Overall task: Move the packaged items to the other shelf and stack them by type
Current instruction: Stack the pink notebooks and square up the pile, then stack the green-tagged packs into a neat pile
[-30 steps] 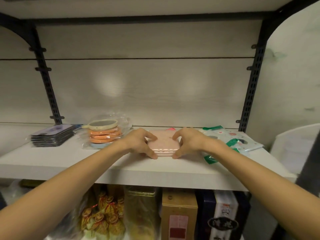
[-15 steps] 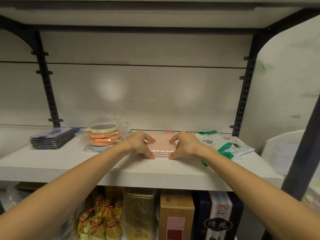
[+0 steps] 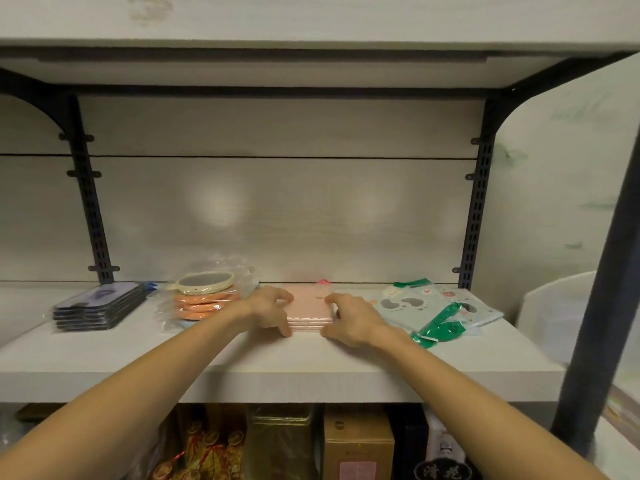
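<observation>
Both hands frame a stack of flat pink square packages (image 3: 309,308) at mid-shelf on a white wooden shelf board (image 3: 277,372): the left hand (image 3: 269,311) and right hand (image 3: 348,318) curl their fingers round its side edges. Sorting looks well advanced. Left of the pink stack sit bagged orange round pads (image 3: 204,299) and, farther left, dark flat packets (image 3: 98,306); to its right, mint paw-print packets (image 3: 436,311) lie loosely fanned (probably still to be squared). Boxes fill the tier below.
</observation>
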A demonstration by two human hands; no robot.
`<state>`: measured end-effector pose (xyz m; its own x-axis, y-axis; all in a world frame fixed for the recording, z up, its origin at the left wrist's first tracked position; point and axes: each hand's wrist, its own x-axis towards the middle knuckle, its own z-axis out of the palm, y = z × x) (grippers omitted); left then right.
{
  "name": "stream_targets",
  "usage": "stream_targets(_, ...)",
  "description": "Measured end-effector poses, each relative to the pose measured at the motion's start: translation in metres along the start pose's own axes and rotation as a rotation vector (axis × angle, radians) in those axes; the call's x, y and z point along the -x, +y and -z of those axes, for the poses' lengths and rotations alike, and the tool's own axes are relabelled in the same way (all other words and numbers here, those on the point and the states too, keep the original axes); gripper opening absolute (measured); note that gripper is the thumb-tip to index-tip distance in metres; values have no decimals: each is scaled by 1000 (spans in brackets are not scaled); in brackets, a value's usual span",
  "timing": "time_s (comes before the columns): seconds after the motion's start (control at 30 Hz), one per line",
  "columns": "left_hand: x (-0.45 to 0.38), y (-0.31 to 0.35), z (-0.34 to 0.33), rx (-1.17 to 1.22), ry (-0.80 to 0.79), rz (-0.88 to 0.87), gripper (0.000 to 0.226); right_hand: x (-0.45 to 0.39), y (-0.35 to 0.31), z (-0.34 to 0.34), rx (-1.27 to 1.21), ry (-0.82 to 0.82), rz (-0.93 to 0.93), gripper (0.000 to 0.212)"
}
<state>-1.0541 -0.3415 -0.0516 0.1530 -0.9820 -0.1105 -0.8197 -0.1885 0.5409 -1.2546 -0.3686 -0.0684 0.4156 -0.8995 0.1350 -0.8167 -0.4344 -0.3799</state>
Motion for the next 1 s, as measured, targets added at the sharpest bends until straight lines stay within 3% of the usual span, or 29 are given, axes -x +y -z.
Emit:
stream_targets(0.1,3,19,4,-53,-38,-27,93,9,16,20,-58,122,-17,65)
stream_targets(0.23,1,55,-4,-51,130,-235,69,19,57,58,120,334,-85,56)
stream_targets(0.4,-15,94,-43,-53,177,-396,52,33,102,91,328,125,-383,82)
stream_targets(0.5,-27,113,-62,-77,198,-480,49,40,120,98,297,61,-423,75)
stream_targets(0.6,-36,126,-77,-194,162,-580,51,44,133,101,252,104,-405,73)
stream_targets(0.77,-49,131,-92,-266,20,-611,40,40,152,101,-76,170,-388,84)
stream_targets(1.0,-57,132,-81,-403,164,-615,50,18,166,102,-584,450,-238,63)
